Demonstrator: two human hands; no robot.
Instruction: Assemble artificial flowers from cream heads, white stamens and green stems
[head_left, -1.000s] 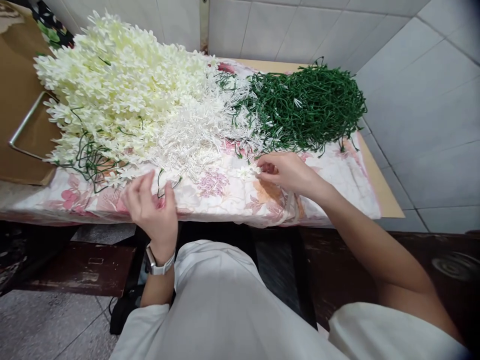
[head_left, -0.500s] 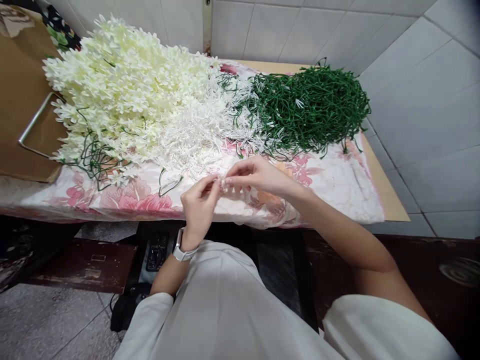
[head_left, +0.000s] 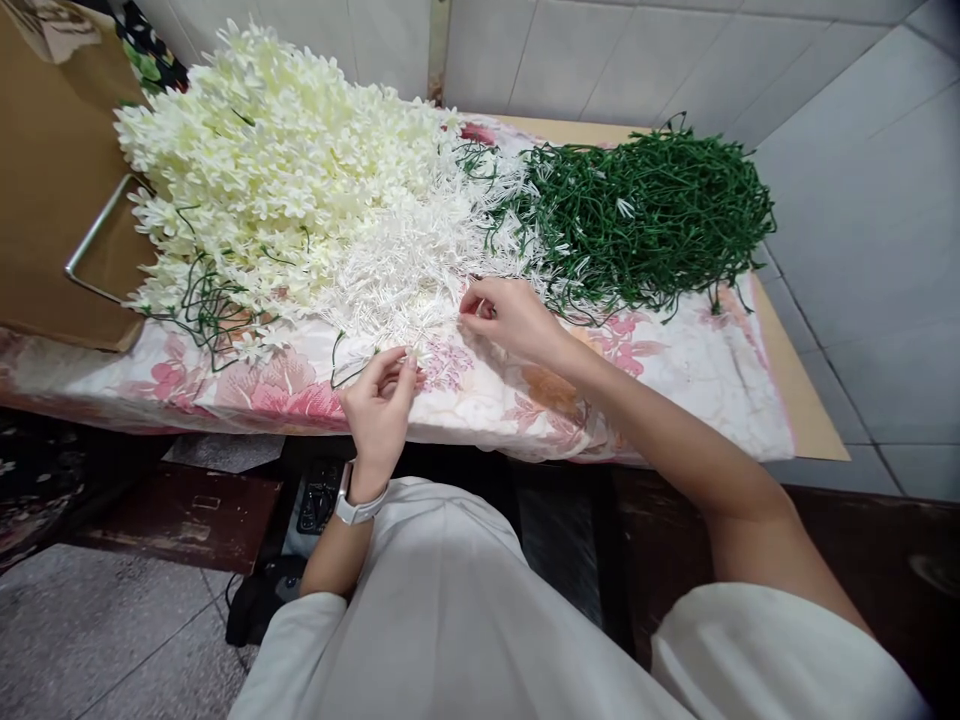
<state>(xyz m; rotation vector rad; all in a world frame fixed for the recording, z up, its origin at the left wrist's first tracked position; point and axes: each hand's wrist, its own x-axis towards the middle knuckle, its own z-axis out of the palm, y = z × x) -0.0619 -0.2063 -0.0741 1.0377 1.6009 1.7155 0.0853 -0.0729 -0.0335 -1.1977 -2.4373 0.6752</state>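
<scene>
My left hand [head_left: 379, 405] hovers at the table's front edge, its fingers pinched on a small white flower piece. My right hand [head_left: 510, 315] reaches into the near edge of the heap of small white plastic pieces [head_left: 409, 265], fingers curled in a pinch on one of them. A big pile of cream artificial flowers [head_left: 255, 170] fills the left of the table. A heap of green plastic stems [head_left: 652, 215] lies to the right. All rest on a floral cloth [head_left: 660, 370].
A brown cardboard box with a metal handle [head_left: 60, 200] stands at the left. White tiled walls close the back and right. A bare wooden table edge [head_left: 802, 400] shows at the right. Dark bench and floor lie below the table.
The hands met in front of me half a second ago, then parted: my right hand went forward to the white pieces and my left stayed near the front edge. The view shifted slightly.
</scene>
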